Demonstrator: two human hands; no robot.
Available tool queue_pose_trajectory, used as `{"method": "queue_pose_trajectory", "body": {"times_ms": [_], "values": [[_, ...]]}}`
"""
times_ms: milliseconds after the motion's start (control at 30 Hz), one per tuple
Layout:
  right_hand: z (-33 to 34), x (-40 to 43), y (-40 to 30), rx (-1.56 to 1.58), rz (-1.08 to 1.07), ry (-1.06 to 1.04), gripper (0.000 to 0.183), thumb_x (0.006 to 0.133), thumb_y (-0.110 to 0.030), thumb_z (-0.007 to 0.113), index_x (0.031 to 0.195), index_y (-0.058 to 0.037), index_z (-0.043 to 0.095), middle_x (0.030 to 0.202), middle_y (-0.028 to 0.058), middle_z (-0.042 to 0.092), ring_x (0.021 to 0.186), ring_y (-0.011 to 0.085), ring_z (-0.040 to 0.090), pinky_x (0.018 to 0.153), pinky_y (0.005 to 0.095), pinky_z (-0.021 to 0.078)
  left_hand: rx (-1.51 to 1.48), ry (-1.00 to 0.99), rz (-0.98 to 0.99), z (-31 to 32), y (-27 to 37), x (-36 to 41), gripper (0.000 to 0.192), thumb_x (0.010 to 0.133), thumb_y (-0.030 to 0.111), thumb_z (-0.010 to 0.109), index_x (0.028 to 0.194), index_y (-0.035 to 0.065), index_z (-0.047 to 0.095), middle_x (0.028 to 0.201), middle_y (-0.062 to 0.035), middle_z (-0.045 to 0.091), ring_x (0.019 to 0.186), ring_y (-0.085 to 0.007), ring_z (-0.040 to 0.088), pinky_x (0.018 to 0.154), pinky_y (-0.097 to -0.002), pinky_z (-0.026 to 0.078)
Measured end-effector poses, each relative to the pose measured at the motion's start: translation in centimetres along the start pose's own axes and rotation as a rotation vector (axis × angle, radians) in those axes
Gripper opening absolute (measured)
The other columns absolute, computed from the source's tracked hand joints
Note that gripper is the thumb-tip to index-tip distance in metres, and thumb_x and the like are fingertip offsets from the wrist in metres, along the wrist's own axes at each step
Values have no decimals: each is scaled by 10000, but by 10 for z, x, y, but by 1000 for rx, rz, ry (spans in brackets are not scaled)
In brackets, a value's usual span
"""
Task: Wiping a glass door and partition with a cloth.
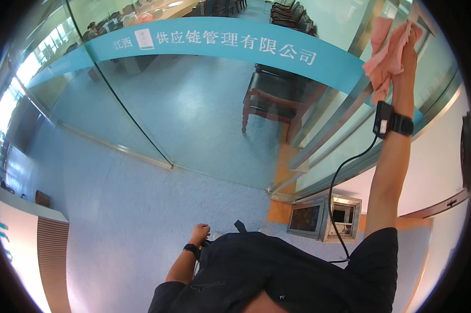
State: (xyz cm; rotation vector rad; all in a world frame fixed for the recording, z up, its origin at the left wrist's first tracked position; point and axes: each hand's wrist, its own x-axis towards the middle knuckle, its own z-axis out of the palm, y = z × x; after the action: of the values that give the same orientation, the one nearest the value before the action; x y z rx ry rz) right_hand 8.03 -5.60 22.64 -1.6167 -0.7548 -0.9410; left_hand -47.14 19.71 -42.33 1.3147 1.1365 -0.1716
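My right hand is stretched far out at the upper right and grips a pink cloth. Folds of the cloth hang over the metal door frame and the glass beside it, covering most of the fingers. A black device is strapped to that wrist, with a cable running down the arm. Low beside my dark shirt, my left hand has its fingers curled in, with nothing visible in it. Before me stands a glass panel crossed by a blue band that bears white writing.
Behind the glass stand a dark wooden armchair, a row of chairs and a long table. An open metal-framed box sits low on the right. A ribbed counter is at lower left.
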Motion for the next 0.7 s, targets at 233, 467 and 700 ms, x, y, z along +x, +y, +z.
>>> {"method": "queue_pose_trajectory", "body": {"times_ms": [233,467,700], "values": [[16,-109,-11,13,306,5,484,955,-458,414,1221,-59,479,1059,170,637,973,300,624,816,382,497,41,14,53,12,-9,11,296,834,192,607,1038,-13,670,781,-98,681,620,-181,664,506,-320,538],[38,-238,47,38,355,-45,340,949,-289,587,1116,6,603,1095,134,643,984,212,612,884,350,471,-96,32,23,16,-8,6,332,839,173,604,1107,-21,626,803,-83,655,635,-164,650,504,-289,522],[53,-346,98,-213,388,-68,406,884,-274,671,1051,63,518,856,165,658,775,238,633,721,362,502,-52,-3,-21,11,-7,-8,318,900,190,568,1142,-13,601,862,-86,653,672,-181,653,530,-309,525]]}}
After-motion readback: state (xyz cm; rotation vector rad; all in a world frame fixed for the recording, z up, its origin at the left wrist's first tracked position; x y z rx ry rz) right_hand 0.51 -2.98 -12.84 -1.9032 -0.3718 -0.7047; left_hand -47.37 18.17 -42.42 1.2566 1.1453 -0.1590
